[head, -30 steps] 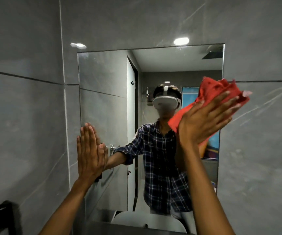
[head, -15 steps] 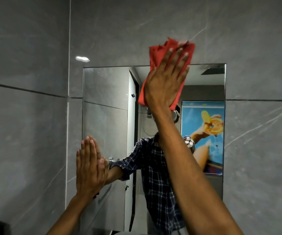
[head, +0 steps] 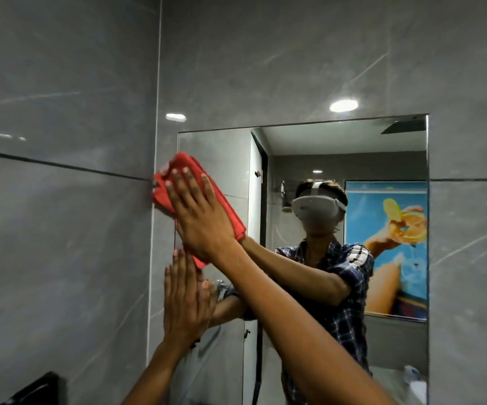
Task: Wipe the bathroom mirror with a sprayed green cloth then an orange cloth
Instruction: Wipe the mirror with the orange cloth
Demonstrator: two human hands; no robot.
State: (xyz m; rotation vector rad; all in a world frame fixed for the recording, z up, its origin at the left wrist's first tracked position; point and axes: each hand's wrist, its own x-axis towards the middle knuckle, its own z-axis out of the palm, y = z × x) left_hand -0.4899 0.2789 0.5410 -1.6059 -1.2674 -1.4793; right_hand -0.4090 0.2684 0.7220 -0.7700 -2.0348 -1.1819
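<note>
The rectangular mirror (head: 309, 147) is set into the grey tiled wall. My right hand (head: 200, 216) presses a folded orange-red cloth (head: 183, 168) flat against the mirror's upper left edge, the cloth lapping over onto the tile. My right forearm crosses the frame from the lower right. Just below it, my left hand (head: 185, 299) lies flat on the glass at the mirror's left side, fingers together and pointing up, holding nothing. No green cloth is in view.
Grey tile walls (head: 61, 229) meet in a corner just left of the mirror. A dark object (head: 37, 388) sits at the bottom left. The mirror reflects a person in a checked shirt, a door, and a blue poster (head: 388, 244).
My right hand has swept the cloth from the mirror's right side, over the top edge, to its upper left edge. My left hand has stayed flat on the glass.
</note>
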